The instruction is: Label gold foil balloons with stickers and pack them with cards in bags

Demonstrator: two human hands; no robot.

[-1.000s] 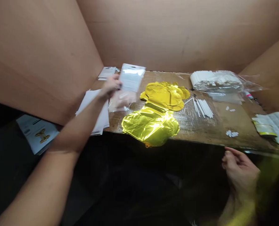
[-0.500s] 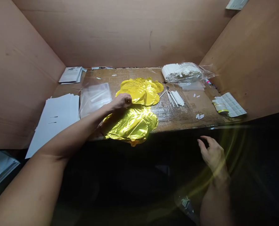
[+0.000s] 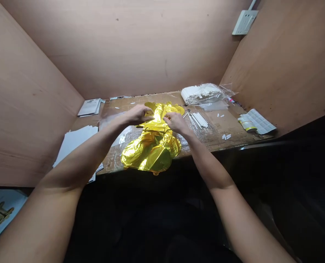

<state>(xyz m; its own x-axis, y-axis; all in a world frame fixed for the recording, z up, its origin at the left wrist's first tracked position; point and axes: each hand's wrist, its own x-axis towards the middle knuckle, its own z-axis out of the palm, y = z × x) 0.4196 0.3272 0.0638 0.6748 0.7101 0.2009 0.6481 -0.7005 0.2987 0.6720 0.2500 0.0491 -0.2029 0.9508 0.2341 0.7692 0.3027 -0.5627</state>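
The left hand [image 3: 137, 114] and the right hand [image 3: 176, 122] are close together, and their fingers pinch the top of the gold foil balloons [image 3: 151, 146]. The balloons lie in a shiny heap on the brown table [image 3: 220, 128], near its front edge. White sticks [image 3: 198, 119] lie just beside the right hand, and a clear bag [image 3: 202, 94] of more sticks sits behind them.

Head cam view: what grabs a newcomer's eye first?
The shiny gold foil balloon stands out mid-worktop, with the left hand and right hand both at its upper end. Beyond it to the right lie loose white sticks and a clear bag of white sticks; a white wall socket sits high up.
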